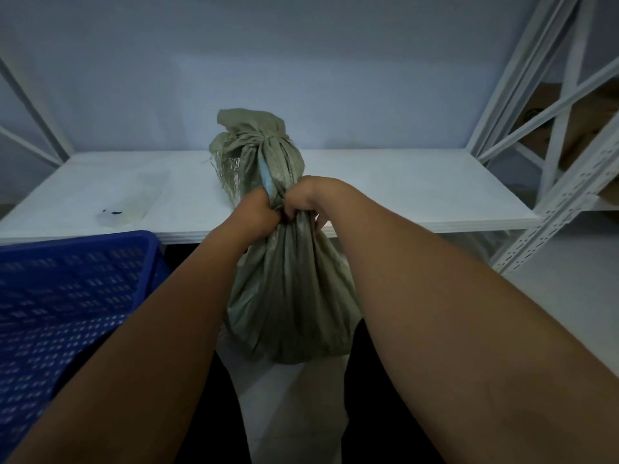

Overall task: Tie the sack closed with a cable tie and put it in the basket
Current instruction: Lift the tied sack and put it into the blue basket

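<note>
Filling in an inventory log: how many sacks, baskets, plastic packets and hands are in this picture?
sack: 1
basket: 1
plastic packet: 1
hands, left hand and right hand, both gripping the sack's neck: 2
Total: 5

- I am watching my left hand (259, 209) and right hand (303, 199) gripping the sack (288, 289) side by side; its body is hanging below them and its bunched top is rising beyond them.
- The basket (77, 262) is sitting left of my hands, lower down.
- The shelf board (402, 189) is lying beyond my hands.
- A plastic packet (130, 205) is lying on it, to their left.
- The shelving frame (549, 162) is standing well to their right.
</note>
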A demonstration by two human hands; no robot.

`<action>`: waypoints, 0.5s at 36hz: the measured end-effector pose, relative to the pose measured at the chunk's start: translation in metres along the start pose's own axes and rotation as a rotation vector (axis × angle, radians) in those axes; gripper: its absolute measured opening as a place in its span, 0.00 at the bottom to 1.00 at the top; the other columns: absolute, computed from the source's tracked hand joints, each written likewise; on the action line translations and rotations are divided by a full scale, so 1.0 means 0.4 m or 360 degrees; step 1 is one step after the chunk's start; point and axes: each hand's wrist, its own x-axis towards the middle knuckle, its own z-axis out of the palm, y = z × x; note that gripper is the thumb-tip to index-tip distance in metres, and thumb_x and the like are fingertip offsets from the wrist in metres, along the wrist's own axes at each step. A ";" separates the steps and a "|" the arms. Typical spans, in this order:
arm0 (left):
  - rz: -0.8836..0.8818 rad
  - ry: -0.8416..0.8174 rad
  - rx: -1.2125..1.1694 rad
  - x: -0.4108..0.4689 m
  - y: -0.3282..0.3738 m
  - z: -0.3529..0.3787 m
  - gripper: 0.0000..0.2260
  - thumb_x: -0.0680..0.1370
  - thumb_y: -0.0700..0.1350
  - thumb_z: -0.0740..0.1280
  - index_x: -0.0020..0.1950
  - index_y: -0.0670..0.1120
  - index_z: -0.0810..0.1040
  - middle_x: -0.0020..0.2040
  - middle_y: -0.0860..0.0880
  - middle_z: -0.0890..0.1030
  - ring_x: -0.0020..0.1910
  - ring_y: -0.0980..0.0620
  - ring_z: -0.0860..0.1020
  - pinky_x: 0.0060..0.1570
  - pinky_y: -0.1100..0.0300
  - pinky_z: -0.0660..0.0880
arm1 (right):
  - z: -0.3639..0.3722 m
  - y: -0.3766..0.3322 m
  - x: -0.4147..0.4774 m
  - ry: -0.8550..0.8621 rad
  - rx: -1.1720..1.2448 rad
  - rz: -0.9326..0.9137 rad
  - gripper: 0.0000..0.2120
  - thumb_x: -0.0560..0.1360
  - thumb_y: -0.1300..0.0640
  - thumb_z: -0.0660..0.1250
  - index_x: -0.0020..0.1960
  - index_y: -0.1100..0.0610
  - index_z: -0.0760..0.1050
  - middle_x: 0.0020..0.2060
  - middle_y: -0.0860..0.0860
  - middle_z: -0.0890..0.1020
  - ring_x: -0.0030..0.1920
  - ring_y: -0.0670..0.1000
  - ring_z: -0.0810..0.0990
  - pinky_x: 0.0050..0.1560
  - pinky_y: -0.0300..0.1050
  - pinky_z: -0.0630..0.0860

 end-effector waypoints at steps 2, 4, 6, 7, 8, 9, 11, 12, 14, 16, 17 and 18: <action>0.0003 -0.0002 0.0017 -0.011 -0.011 -0.024 0.13 0.75 0.41 0.70 0.59 0.42 0.80 0.52 0.44 0.82 0.51 0.46 0.79 0.52 0.53 0.78 | 0.015 -0.012 0.003 0.0029 -0.0018 -0.0024 0.18 0.76 0.65 0.66 0.66 0.66 0.73 0.62 0.63 0.78 0.62 0.62 0.78 0.64 0.58 0.76; -0.0007 -0.0031 0.0046 -0.021 -0.029 -0.041 0.13 0.74 0.43 0.69 0.58 0.44 0.81 0.51 0.44 0.82 0.51 0.45 0.80 0.55 0.49 0.79 | 0.038 -0.018 0.008 0.0056 0.0047 -0.0010 0.16 0.75 0.66 0.65 0.63 0.66 0.75 0.57 0.63 0.79 0.57 0.62 0.80 0.60 0.58 0.79; -0.0041 -0.0057 0.0095 -0.036 -0.037 -0.053 0.11 0.75 0.42 0.68 0.56 0.42 0.81 0.48 0.45 0.81 0.50 0.45 0.79 0.54 0.52 0.78 | 0.063 -0.021 0.011 0.0058 0.0145 0.0026 0.16 0.74 0.66 0.66 0.62 0.66 0.75 0.55 0.63 0.79 0.54 0.61 0.81 0.58 0.57 0.80; -0.0060 -0.0079 0.0127 -0.042 -0.043 -0.055 0.09 0.77 0.40 0.68 0.56 0.41 0.80 0.47 0.45 0.80 0.50 0.46 0.78 0.52 0.55 0.76 | 0.075 -0.023 0.012 0.0058 0.0189 0.0043 0.17 0.74 0.65 0.66 0.62 0.66 0.74 0.54 0.62 0.79 0.53 0.61 0.81 0.57 0.57 0.81; -0.0069 -0.0104 0.0151 -0.044 -0.048 -0.054 0.09 0.77 0.38 0.68 0.57 0.40 0.80 0.47 0.45 0.78 0.51 0.46 0.77 0.50 0.57 0.73 | 0.087 -0.024 0.012 0.0062 0.0230 0.0062 0.17 0.73 0.65 0.66 0.61 0.66 0.74 0.54 0.62 0.79 0.52 0.61 0.81 0.56 0.56 0.81; -0.0063 -0.0119 0.0150 -0.047 -0.050 -0.054 0.10 0.77 0.37 0.68 0.58 0.40 0.80 0.48 0.45 0.78 0.51 0.47 0.76 0.50 0.58 0.71 | 0.097 -0.025 0.011 0.0076 0.0269 0.0081 0.17 0.73 0.65 0.66 0.61 0.65 0.74 0.54 0.62 0.79 0.52 0.61 0.80 0.56 0.55 0.81; -0.0047 -0.0139 0.0131 -0.056 -0.053 -0.054 0.10 0.78 0.37 0.67 0.58 0.42 0.79 0.48 0.46 0.77 0.50 0.48 0.75 0.49 0.59 0.70 | 0.118 -0.020 0.016 0.0127 0.0349 0.0117 0.17 0.74 0.64 0.65 0.62 0.64 0.74 0.54 0.61 0.78 0.52 0.61 0.80 0.57 0.55 0.80; -0.0046 -0.0165 0.0138 -0.061 -0.058 -0.054 0.08 0.78 0.37 0.67 0.56 0.44 0.79 0.47 0.47 0.77 0.50 0.47 0.76 0.49 0.59 0.71 | 0.130 -0.017 0.019 0.0160 0.0406 0.0136 0.17 0.74 0.63 0.65 0.62 0.64 0.74 0.54 0.61 0.78 0.53 0.61 0.79 0.58 0.54 0.80; -0.0050 -0.0189 0.0115 -0.071 -0.082 -0.051 0.04 0.77 0.39 0.69 0.50 0.46 0.78 0.44 0.47 0.79 0.51 0.44 0.79 0.50 0.56 0.75 | 0.157 -0.007 0.028 0.0206 0.0509 0.0166 0.16 0.75 0.61 0.64 0.62 0.63 0.74 0.54 0.61 0.78 0.54 0.61 0.80 0.59 0.54 0.79; -0.0042 -0.0193 0.0074 -0.076 -0.104 -0.050 0.02 0.77 0.41 0.69 0.48 0.47 0.80 0.47 0.44 0.82 0.50 0.45 0.80 0.53 0.52 0.78 | 0.185 0.006 0.038 0.0241 0.0597 0.0197 0.15 0.76 0.60 0.63 0.61 0.63 0.74 0.52 0.60 0.78 0.55 0.61 0.80 0.59 0.54 0.79; -0.0037 -0.0192 0.0048 -0.080 -0.109 -0.048 0.03 0.77 0.40 0.69 0.47 0.49 0.79 0.48 0.42 0.82 0.48 0.46 0.79 0.53 0.52 0.78 | 0.197 0.013 0.043 0.0264 0.0650 0.0219 0.15 0.76 0.60 0.63 0.61 0.63 0.75 0.52 0.59 0.78 0.55 0.61 0.80 0.59 0.54 0.79; -0.0051 -0.0172 0.0022 -0.082 -0.112 -0.047 0.05 0.78 0.39 0.68 0.45 0.49 0.79 0.48 0.41 0.82 0.47 0.47 0.79 0.52 0.53 0.78 | 0.208 0.016 0.047 0.0284 0.0713 0.0236 0.15 0.76 0.60 0.64 0.61 0.62 0.75 0.54 0.59 0.79 0.56 0.61 0.80 0.59 0.53 0.79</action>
